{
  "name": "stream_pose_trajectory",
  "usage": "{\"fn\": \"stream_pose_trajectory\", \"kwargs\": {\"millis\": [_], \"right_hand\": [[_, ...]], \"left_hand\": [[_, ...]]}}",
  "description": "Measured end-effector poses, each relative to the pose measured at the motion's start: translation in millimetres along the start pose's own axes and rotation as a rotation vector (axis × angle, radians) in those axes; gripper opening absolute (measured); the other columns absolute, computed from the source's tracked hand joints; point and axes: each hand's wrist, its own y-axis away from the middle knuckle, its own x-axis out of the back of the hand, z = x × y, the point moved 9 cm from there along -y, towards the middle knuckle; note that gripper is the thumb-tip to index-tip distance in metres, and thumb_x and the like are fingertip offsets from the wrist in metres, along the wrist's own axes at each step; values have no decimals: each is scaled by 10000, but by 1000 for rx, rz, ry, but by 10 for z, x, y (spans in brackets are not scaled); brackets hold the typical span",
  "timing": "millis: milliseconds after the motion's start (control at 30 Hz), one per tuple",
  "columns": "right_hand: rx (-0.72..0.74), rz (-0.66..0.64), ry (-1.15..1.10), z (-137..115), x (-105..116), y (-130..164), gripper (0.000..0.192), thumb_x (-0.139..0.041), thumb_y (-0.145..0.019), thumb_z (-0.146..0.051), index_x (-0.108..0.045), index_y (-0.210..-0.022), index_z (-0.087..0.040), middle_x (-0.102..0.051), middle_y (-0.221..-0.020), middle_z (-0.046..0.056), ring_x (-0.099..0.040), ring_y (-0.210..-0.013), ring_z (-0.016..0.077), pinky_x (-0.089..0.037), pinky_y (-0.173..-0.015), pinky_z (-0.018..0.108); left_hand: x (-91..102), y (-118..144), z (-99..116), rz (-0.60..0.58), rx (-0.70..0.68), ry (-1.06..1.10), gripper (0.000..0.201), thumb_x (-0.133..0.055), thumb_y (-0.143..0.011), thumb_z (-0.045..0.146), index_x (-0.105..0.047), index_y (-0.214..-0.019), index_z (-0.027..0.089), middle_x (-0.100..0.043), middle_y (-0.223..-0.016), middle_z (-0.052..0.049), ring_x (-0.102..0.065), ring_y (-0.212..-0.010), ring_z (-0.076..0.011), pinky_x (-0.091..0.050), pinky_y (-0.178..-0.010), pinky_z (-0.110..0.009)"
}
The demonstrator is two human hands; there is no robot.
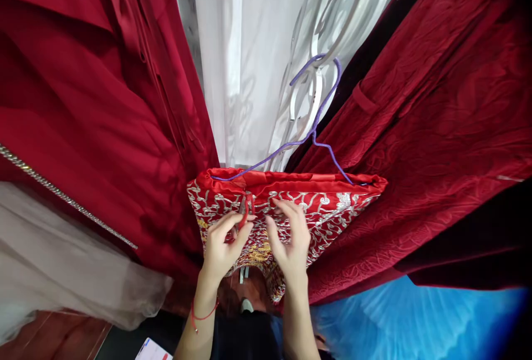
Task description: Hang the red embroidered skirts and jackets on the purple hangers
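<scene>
A red skirt (328, 210) with silver and gold embroidery hangs by its waistband from a purple wire hanger (286, 145). The hanger's hook loops over a white curled metal piece above. At the front of the waistband, my left hand (224, 241) pinches a red drawstring (246, 210) between thumb and fingers. My right hand (290, 235) is just to the right, before the embroidered cloth, its thumb and fingers apart with nothing between them. The skirt's lower part is partly hidden behind both hands.
Dark red gowns (103, 99) hang close on the left, and a patterned red dress (449, 116) hangs on the right. White scrollwork (353, 11) stands at the back beside white cloth (249, 44). Blue pleated fabric (424, 318) lies lower right, pale tulle (75, 260) lower left.
</scene>
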Motion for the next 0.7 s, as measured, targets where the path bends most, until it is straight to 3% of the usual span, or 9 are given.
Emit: {"fn": "stream_pose_trajectory", "kwargs": {"millis": [133,233,333,500,633,700], "right_hand": [[-120,-130,-127,26,-381,18,261,-555,-978,-255,-601,-1232,-220,-661,-1001,60,-619,-842,161,-535,-786,314],[-171,-159,-207,32,-509,29,253,-562,-978,-293,-624,-1209,-211,-661,-917,39,-597,-762,144,-520,-734,286],[-230,-183,-325,30,-589,22,221,-555,-981,-308,-653,-1155,-213,-656,-833,13,-579,-703,127,-501,-686,259],[-217,-98,-301,46,-452,-104,181,-560,-964,-312,-688,-957,-184,-638,-716,-1,-529,-591,108,-440,-584,239],[-219,-44,-292,24,-361,-261,246,-601,-932,-367,-708,-830,-170,-578,-598,-20,-446,-508,93,-369,-506,233],[-251,8,-263,2,-344,-339,306,-647,-902,-413,-695,-726,-167,-514,-527,-39,-403,-479,82,-343,-495,230]], "left_hand": [[44,52,-46,24,70,20,183,-598,-936,291,-691,-1061,196,-700,-713,-3,-602,-548,-111,-495,-574,-214],[128,38,-30,92,68,-13,164,-559,-953,280,-702,-960,199,-659,-631,17,-571,-516,-103,-474,-559,-209],[179,-4,40,119,8,-66,150,-588,-930,260,-687,-833,202,-684,-695,0,-591,-570,-108,-478,-581,-211],[272,-72,1,190,35,-42,168,-593,-928,290,-663,-807,197,-675,-710,-4,-602,-600,-113,-487,-594,-214],[129,-196,-69,132,144,187,273,-508,-984,387,-690,-974,184,-639,-626,13,-547,-457,-88,-437,-465,-200],[42,-266,-58,122,186,253,322,-505,-987,419,-704,-919,175,-578,-523,35,-477,-368,-73,-368,-387,-193]]}}
